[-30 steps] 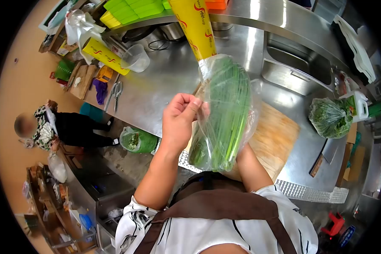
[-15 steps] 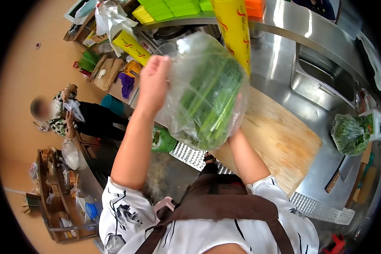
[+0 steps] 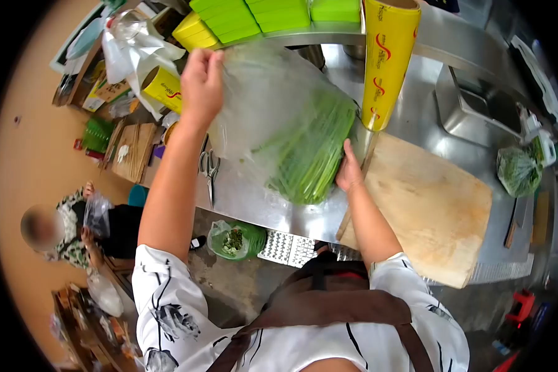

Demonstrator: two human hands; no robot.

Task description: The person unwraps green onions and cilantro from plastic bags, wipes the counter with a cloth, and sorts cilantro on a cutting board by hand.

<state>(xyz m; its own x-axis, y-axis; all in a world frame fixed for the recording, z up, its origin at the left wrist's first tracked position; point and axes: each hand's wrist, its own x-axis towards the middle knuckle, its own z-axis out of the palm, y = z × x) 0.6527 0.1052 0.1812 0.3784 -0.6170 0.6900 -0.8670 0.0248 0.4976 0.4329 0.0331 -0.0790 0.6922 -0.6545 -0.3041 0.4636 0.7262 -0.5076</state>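
left hand (image 3: pixel 203 84): its fingers are pinching the clear bag (image 3: pixel 248 93) by its upper left edge, spreading the plastic.
right hand (image 3: pixel 349 171): its thumb is touching the bag's right side; the other fingers are hiding, so their grip cannot be told.
green stalks (image 3: pixel 316 149): they are lying inside the bag's lower right part, held over the worktop (image 3: pixel 245 198).
scissors (image 3: pixel 209 173): they are lying left of the bag.
cutting board (image 3: pixel 428 204): it is resting right of the right hand.
yellow roll (image 3: pixel 387 62): it is standing near the board's upper left corner.
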